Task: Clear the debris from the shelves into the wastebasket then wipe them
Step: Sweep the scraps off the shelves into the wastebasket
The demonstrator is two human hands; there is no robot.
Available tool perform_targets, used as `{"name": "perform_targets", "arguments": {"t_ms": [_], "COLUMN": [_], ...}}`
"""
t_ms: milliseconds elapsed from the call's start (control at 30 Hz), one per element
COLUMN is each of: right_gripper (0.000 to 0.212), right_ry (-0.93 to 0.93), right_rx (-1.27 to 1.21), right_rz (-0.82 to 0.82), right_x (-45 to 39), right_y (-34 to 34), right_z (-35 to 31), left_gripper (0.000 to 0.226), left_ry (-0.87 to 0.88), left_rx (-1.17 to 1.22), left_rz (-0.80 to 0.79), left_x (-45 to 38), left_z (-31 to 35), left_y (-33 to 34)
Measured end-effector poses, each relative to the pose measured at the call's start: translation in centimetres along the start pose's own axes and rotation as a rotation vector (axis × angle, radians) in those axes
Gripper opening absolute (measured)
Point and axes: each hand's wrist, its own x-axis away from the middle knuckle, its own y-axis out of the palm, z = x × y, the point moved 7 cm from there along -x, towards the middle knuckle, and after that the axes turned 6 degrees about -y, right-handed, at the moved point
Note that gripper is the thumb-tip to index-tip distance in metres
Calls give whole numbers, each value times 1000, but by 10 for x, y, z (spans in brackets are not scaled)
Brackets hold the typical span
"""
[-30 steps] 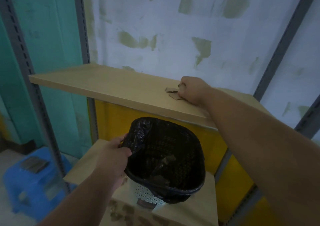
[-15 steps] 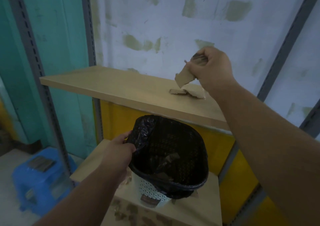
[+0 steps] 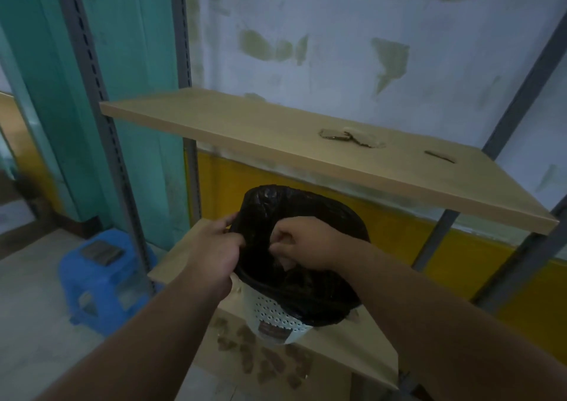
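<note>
A white perforated wastebasket [image 3: 274,315] lined with a black bag [image 3: 322,213] is held over the lower shelf [image 3: 352,351]. My left hand [image 3: 214,252] grips the basket's near rim and the bag's edge. Over the basket's mouth my right hand [image 3: 306,244] has its fingers curled and pinched; a pale corner of a cardboard scrap [image 3: 287,267] shows under it. On the upper shelf [image 3: 245,124] lie a small pile of cardboard scraps [image 3: 349,136] and one flat piece [image 3: 438,156] to its right. Several brown scraps [image 3: 267,362] lie on the lower shelf in front of the basket.
Grey slotted metal uprights [image 3: 101,118] frame the rack on the left and right [image 3: 521,93]. A blue plastic stool [image 3: 101,281] with a dark flat object [image 3: 99,252] on top stands on the floor at the left. Behind the shelves is a patchy white and yellow wall.
My right hand picked a cardboard scrap off the upper shelf, lifted it, and has come down to the basket's mouth. My left hand kept holding the basket's rim.
</note>
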Motion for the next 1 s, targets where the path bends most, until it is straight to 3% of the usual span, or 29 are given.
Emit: {"name": "perform_targets", "arguments": {"t_ms": [67, 133, 333, 467, 567, 733, 800, 1000], "right_gripper": [18, 18, 15, 14, 33, 95, 97, 73], "right_ry": [8, -19, -169, 1, 176, 487, 551, 501], "right_rx": [80, 134, 176, 173, 287, 440, 473, 601], "right_rz": [-44, 12, 492, 640, 566, 248, 187, 78], "right_x": [-1, 6, 40, 25, 1, -32, -40, -61], "right_y": [2, -11, -126, -193, -214, -206, -201, -186], "right_z": [5, -3, -42, -1, 40, 74, 75, 64], "left_gripper": [56, 58, 63, 69, 66, 65, 63, 56], "left_ry": [-8, -14, -28, -10, 14, 3, 5, 2], "left_rx": [9, 13, 4, 14, 35, 32, 36, 30], "left_rz": [-8, -26, -46, -39, -56, -49, -42, -34], "left_x": [2, 2, -1, -18, -11, -16, -17, -13], "left_z": [-3, -3, 6, 6, 18, 23, 25, 31], "left_y": [-1, -1, 5, 11, 19, 21, 20, 19]}}
